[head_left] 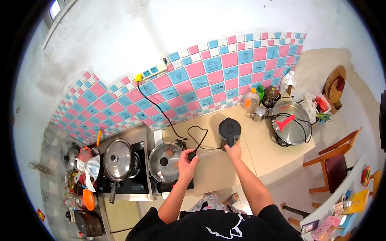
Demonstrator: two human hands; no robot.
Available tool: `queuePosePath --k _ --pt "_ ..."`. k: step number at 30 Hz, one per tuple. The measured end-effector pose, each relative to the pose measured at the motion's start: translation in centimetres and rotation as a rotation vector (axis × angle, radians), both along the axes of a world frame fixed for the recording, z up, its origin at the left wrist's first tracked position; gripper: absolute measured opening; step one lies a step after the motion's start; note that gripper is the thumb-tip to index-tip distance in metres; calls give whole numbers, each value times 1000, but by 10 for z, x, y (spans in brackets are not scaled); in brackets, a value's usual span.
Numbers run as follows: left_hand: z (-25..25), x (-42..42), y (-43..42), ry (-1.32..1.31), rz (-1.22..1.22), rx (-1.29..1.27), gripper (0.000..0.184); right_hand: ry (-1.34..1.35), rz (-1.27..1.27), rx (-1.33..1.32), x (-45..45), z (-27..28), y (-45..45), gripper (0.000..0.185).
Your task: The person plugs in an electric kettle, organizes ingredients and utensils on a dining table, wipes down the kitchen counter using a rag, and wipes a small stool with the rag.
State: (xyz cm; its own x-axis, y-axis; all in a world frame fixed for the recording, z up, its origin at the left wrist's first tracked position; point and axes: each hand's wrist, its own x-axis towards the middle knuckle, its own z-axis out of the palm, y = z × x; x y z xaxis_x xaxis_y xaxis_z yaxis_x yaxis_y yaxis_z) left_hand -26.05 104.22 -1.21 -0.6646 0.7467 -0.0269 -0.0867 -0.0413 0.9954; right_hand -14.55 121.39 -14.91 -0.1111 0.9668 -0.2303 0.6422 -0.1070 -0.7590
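My left hand (187, 164) is closed on a black power plug (192, 154), held just right of a lidded glass-top pot (163, 160). From this plug a black cord (206, 136) loops across the counter toward a dark grey electric kettle (229, 127). The kettle stands upright with its lid down, and my right hand (233, 150) is wrapped round its handle. A second black cord (157, 106) hangs from a yellow plug (138, 77) in the wall power strip (154, 70) and drops behind the pot.
On the left, a lidded frying pan (118, 160) sits on a black stove (138, 182). A large steel pot (293, 134) with a red-handled utensil (285, 122) stands at the counter's right end, beside several bottles (251, 100). A wooden chair (337, 170) is at the far right.
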Motion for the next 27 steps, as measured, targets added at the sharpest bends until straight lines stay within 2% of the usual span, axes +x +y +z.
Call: queuePosePath --k 2,7,10,12,18,20,21,23,25,27 --pt "-2 0 3 -26 -23 26 27 12 31 -11 0 6 -13 82" --pt "-6 -15 11 -34 -58 68 27 -14 66 -86 -22 23 -24 83" --pt "-7 -28 7 -20 -63 71 28 28 94 45 -48 -5 -23 83" --pt "16 -36 8 -33 -127 110 29 26 131 39 -65 1 -4 82" --pt "33 -69 -2 -6 -199 124 30 101 174 75 -119 -13 27 83" --pt "42 -82 0 49 -215 180 30 -21 126 -116 -133 -12 38 74" --pt "52 -90 1 23 -206 181 29 -20 126 -110 -140 -3 41 74" --pt "65 -106 4 26 -188 175 29 153 -7 28 -148 26 40 61" --pt "79 -122 9 31 -149 151 28 353 -114 597 -156 65 35 41" --pt "88 -136 20 141 -122 180 23 807 55 440 -156 153 12 26"
